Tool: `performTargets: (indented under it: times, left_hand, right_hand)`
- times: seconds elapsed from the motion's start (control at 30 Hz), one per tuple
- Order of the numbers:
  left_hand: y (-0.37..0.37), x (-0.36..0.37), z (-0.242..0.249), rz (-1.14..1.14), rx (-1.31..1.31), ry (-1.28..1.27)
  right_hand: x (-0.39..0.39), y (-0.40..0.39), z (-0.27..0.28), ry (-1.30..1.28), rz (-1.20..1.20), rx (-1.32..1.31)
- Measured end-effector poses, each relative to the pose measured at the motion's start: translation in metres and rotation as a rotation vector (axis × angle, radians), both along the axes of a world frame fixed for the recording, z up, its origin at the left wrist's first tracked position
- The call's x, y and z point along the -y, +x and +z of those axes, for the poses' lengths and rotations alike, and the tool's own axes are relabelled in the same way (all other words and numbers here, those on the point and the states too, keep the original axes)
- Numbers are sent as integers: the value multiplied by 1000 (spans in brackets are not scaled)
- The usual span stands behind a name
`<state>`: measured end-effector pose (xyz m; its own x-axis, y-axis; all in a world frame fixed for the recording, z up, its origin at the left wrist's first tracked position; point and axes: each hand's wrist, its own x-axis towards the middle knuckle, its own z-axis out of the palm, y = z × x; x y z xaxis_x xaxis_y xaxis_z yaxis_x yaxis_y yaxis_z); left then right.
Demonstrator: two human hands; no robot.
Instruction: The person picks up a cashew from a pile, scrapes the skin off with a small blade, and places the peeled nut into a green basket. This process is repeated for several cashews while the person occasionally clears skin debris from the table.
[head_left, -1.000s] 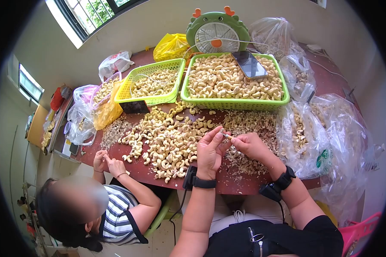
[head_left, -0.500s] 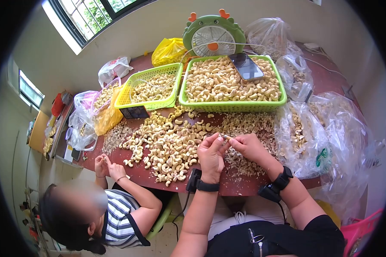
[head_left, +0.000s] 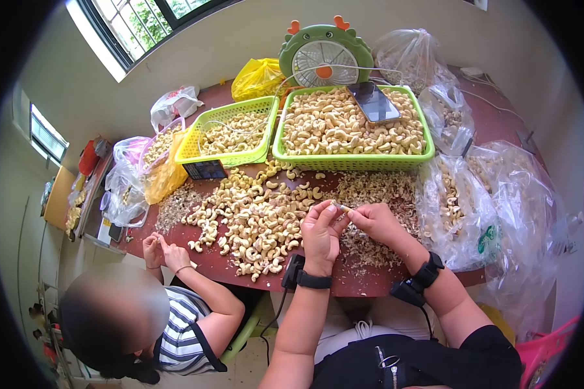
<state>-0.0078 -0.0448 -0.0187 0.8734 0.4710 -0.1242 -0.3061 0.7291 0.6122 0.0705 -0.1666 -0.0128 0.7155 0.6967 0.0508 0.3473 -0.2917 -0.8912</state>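
The left hand (head_left: 320, 237) and right hand (head_left: 376, 221) both pinch a small pale piece (head_left: 342, 207) between them, presumably for fine control (cashew or tool, too small to tell). Loose cashews (head_left: 258, 223) lie at nine o'clock, seemingly for easy reach; flakes (head_left: 384, 186) at one.

Looks forward and down from the wearer's head, over both forearms (head_left: 305, 324), onto the table (head_left: 370, 281); sits near left hand (head_left: 320, 236) and right hand (head_left: 377, 223), farther from fan (head_left: 324, 61), spreading wide past co-worker (head_left: 182, 327) and window (head_left: 139, 29) leftward
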Motion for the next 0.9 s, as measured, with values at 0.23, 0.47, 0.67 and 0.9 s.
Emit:
performTargets:
  times: [0.23, 0.47, 0.67, 0.9]
  left_hand:
    - [2, 8, -2, 31, 55, 65]
    - [3, 3, -7, 54, -10, 47]
    - [2, 3, 0, 20, -1, -24]
    - [2, 4, 1, 27, 18, 30]
  right_hand:
    - [0, -1, 4, 23, -42, -64]
    - [-1, 1, -4, 30, -7, -28]
    - [-1, 1, -4, 56, 7, -43]
    - [0, -2, 5, 26, -10, -67]
